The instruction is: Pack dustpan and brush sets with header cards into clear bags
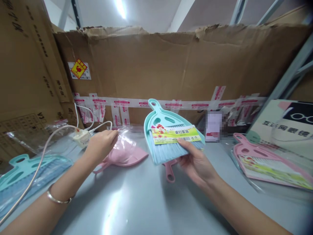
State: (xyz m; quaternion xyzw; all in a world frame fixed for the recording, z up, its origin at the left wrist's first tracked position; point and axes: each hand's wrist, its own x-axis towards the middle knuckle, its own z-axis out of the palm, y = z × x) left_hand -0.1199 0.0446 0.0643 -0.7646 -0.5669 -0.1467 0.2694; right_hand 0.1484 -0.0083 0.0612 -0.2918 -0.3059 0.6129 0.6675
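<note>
My right hand (195, 163) grips a turquoise dustpan (157, 114) with a blue-bristled brush (166, 151) set in it, tilted up above the table. A printed card label (176, 133) wraps across the pair, my thumb pressing near its lower edge. Below it a pink handle (170, 173) sticks out; the rest of that piece is hidden. My left hand (104, 145) is closed, its fingertips pinching a clear plastic bag (127, 132). Beside and partly behind this hand a pink dustpan (129, 155) lies on the table under the clear plastic.
At the left lies a bagged turquoise dustpan set (22, 173), crossed by a cable (40, 163). A white plug block (81, 138) sits behind my left hand. At the right rests a bagged pink dustpan set (264, 156). A large cardboard box (156, 68) walls off the back.
</note>
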